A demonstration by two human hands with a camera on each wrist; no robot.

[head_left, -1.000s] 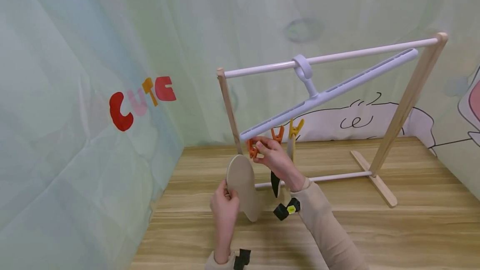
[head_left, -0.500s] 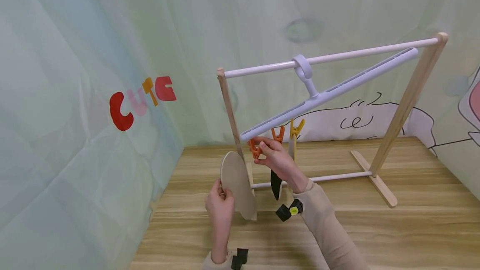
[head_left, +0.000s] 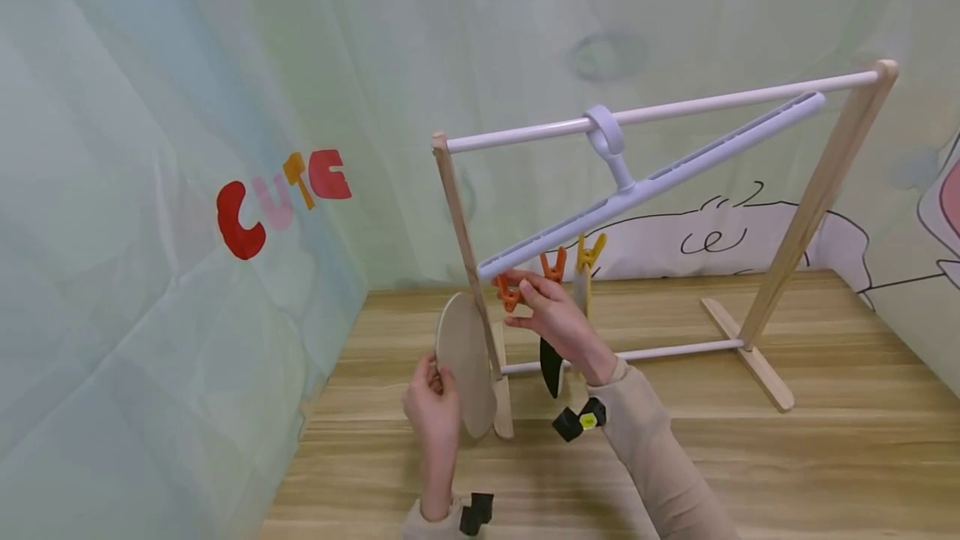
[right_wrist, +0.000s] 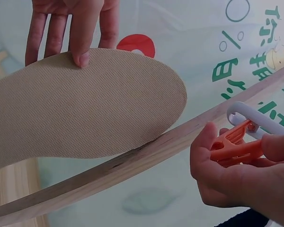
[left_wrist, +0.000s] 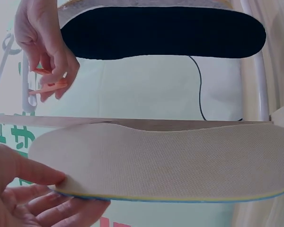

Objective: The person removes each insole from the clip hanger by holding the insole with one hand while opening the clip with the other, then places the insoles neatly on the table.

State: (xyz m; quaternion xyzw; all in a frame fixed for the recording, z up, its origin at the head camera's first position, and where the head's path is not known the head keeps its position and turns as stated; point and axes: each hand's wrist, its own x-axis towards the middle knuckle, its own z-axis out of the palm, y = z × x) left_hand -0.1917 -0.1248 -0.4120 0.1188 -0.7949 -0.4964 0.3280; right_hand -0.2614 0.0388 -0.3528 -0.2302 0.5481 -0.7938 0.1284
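My left hand (head_left: 432, 407) pinches the edge of a beige insole (head_left: 462, 365), which stands upright beside the rack's left post. In the left wrist view the thumb lies on the insole's beige mesh face. My right hand (head_left: 551, 311) grips an orange clip (head_left: 507, 294) at the low left end of a pale lilac hanger (head_left: 555, 236). The insole and this clip are apart. Just behind the right hand, a second orange clip (head_left: 553, 263) bears a dark insole (left_wrist: 165, 33). A yellow clip (head_left: 590, 251) beside it holds another insole (head_left: 582, 294), mostly hidden by that hand.
The tilted hanger hooks over the top rod (head_left: 697, 107) of a wooden rack. Its left post (head_left: 455, 207) rises between the beige insole and the right hand. A right post (head_left: 813, 207), a lower rod (head_left: 678, 353) and flat feet stand on the wood-grain table (head_left: 637, 473).
My left hand and the beige insole have moved left and slightly up, from in front of the left post to its outer side. My right hand keeps its grip on the orange clip.
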